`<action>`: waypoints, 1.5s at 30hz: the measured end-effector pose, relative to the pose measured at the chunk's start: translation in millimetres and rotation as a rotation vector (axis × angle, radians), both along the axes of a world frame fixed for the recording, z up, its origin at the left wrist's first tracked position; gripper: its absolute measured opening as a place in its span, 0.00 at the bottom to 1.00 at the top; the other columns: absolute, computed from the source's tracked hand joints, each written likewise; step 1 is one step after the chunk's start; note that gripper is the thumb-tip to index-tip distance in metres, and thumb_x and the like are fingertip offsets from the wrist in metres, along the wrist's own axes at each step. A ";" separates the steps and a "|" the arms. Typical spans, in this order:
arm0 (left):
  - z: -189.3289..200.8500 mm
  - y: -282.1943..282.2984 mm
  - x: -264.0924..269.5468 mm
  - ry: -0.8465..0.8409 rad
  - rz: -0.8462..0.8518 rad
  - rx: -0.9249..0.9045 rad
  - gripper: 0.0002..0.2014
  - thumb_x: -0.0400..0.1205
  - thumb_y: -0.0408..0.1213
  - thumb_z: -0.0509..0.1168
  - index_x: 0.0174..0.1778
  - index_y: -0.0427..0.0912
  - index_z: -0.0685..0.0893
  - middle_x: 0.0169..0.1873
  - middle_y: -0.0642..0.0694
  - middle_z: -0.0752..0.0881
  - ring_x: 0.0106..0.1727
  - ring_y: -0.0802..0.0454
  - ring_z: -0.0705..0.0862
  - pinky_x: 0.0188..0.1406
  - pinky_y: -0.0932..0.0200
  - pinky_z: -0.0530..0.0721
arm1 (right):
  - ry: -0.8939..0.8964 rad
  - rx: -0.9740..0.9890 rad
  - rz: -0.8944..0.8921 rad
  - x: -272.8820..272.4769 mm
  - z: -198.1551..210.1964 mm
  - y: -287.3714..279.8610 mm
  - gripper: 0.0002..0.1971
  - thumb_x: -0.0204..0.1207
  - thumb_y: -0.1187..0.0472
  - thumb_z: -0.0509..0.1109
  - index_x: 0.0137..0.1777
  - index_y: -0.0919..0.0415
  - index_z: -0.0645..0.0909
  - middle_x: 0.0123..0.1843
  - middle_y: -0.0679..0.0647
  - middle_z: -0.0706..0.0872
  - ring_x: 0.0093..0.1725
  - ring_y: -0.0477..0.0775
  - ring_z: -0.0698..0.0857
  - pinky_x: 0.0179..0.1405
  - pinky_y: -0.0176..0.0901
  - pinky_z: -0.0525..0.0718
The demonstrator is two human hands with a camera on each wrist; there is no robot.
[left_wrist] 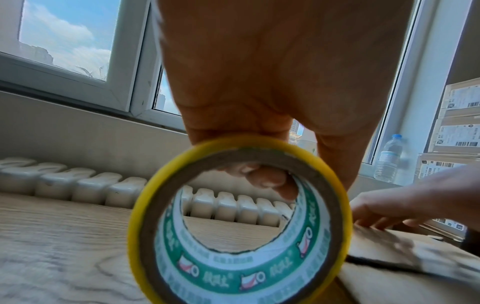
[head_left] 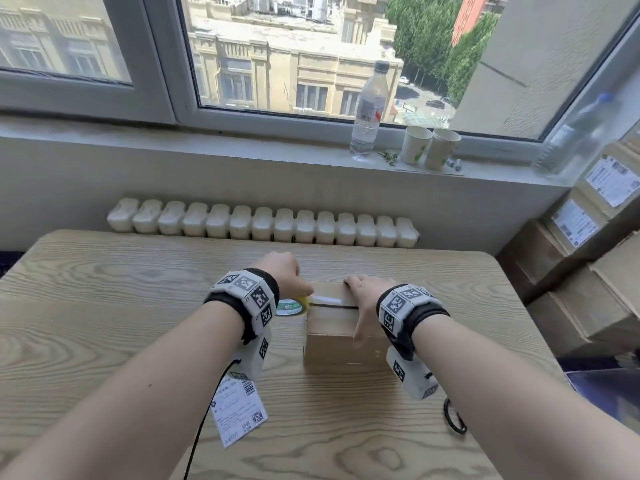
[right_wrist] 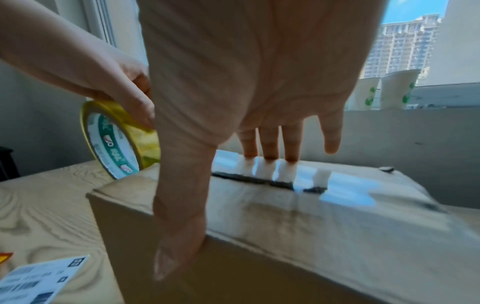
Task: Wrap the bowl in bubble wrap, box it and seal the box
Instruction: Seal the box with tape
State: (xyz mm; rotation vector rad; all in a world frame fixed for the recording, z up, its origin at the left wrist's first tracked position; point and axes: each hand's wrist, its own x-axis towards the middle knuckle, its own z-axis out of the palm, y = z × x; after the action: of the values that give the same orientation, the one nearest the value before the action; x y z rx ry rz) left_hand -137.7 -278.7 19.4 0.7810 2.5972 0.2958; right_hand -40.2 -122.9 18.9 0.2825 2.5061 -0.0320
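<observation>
We see a closed cardboard box (head_left: pixel 341 327) standing near the middle of a wooden table (head_left: pixel 104 306), its top flaps meeting along a dark seam. A strip of clear tape (right_wrist: pixel 337 185) lies glossy over the right part of that seam. The bowl and its bubble wrap are not visible to us.

The left hand (head_left: pixel 282 275) grips a roll of tape (left_wrist: pixel 239 222) at the left end of the box — fingers curled through the core, thumb over the yellow outer edge. The roll stands on edge and touches the box's left top corner.

The right hand (head_left: pixel 363 299) lies spread on the box: its fingers (right_wrist: pixel 269 142) are straight and press on the taped seam, while the thumb hangs over the near top edge, against the near face.

On the table near the left forearm lies a printed label (head_left: pixel 239 410). On the far windowsill stand a water bottle (head_left: pixel 369 112) and two paper cups (head_left: pixel 431 147); stacked cartons (head_left: pixel 588 244) fill the right side.
</observation>
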 end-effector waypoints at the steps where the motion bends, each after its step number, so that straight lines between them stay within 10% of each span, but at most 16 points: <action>1: -1.3 -2.3 -3.0 -0.013 0.014 0.001 0.19 0.73 0.52 0.69 0.24 0.43 0.75 0.25 0.48 0.76 0.30 0.50 0.75 0.25 0.62 0.68 | -0.009 0.006 -0.003 -1.2 0.8 -0.5 0.55 0.52 0.45 0.87 0.77 0.57 0.60 0.73 0.52 0.73 0.70 0.57 0.76 0.66 0.57 0.78; 25: -38.8 -4.9 -1.1 -0.109 0.036 -0.092 0.22 0.75 0.57 0.66 0.25 0.43 0.75 0.24 0.49 0.75 0.28 0.52 0.75 0.26 0.60 0.70 | -0.077 0.078 -0.014 -8.5 -1.9 5.3 0.57 0.48 0.54 0.88 0.76 0.56 0.59 0.71 0.52 0.73 0.68 0.58 0.77 0.64 0.57 0.81; 32: -46.4 22.5 5.2 -0.105 -0.084 -0.188 0.20 0.77 0.59 0.61 0.35 0.43 0.79 0.32 0.49 0.82 0.37 0.49 0.81 0.33 0.57 0.77 | -0.094 0.113 0.025 -8.6 -3.2 4.5 0.53 0.68 0.60 0.79 0.84 0.53 0.45 0.81 0.57 0.62 0.80 0.62 0.61 0.76 0.69 0.61; 45: -40.3 -13.0 -25.7 -0.444 0.016 0.084 0.15 0.76 0.54 0.66 0.33 0.46 0.80 0.33 0.48 0.78 0.39 0.50 0.77 0.37 0.58 0.71 | 0.000 0.066 0.162 -14.3 -9.7 -1.7 0.61 0.58 0.57 0.82 0.84 0.49 0.43 0.80 0.50 0.61 0.81 0.54 0.59 0.79 0.70 0.51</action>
State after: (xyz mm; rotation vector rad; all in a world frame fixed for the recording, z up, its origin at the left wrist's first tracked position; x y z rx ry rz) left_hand -163.5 -291.7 -20.9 0.6364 2.1851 0.5215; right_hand -54.6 -124.6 9.2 0.1057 2.5251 0.1156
